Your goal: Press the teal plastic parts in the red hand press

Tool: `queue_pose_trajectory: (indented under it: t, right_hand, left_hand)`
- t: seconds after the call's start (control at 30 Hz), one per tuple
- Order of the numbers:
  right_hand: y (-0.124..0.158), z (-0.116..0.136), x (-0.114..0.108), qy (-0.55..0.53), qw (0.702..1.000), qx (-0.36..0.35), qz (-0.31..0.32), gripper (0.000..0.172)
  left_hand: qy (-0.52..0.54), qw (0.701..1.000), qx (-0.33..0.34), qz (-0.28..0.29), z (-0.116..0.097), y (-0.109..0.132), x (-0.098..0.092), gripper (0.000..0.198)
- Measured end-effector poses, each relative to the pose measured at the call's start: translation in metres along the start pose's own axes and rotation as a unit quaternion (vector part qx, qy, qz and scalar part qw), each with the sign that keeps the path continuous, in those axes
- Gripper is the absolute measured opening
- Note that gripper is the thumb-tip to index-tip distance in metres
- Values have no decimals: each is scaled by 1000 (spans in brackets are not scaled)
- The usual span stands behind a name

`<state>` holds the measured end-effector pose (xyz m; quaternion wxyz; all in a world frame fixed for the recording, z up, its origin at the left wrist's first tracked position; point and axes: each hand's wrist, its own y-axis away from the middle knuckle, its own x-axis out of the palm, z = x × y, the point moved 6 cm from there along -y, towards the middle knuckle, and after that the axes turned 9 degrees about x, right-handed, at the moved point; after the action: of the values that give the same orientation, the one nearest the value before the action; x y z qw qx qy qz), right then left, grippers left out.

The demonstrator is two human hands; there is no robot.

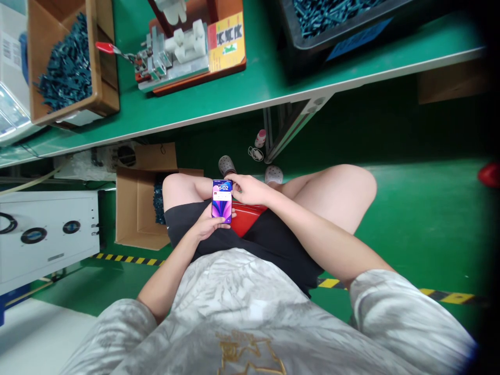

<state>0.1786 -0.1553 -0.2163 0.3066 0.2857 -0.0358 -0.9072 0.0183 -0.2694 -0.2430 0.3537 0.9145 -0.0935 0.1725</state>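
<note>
A smartphone (222, 203) with a lit lock screen in blue, pink and purple is held upright over my lap. My left hand (211, 224) is closed around its lower part, thumb across the bottom edge and fingertips showing on the far side. At the upper right corner of the phone is my right hand (248, 190), its fingers bent and pinching the top and side edges. Behind the phone, the red seat (246, 216) shows between my legs.
On the green workbench (258, 88) are a brown bin (105, 99) of dark teal plastic parts, a clamping fixture (175, 57) with a red handle, and a black bin (304, 49). Underneath are a cardboard box (136, 229), a bottle (260, 138), a cable and the table leg (292, 130).
</note>
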Motion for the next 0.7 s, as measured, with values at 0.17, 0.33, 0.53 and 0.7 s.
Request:
queue_pose_trajectory:
  t: [0.17,0.33,0.53,0.7]
  right_hand:
    - [0,1,-1,-3,1000,-4,0,49]
    - [0,0,-1,1,1000,-2,-2,50]
    - [0,-2,1,-14,1000,0,4,49]
    - [0,-1,0,-20,1000,-5,2,46]
  left_hand:
    - [-8,1000,6,0,0,-1,-1,75]
    - [-9,1000,11,8,2,-1,-3,75]
    - [-7,1000,15,8,3,-2,-3,78]
    - [7,1000,17,9,2,-1,-4,75]
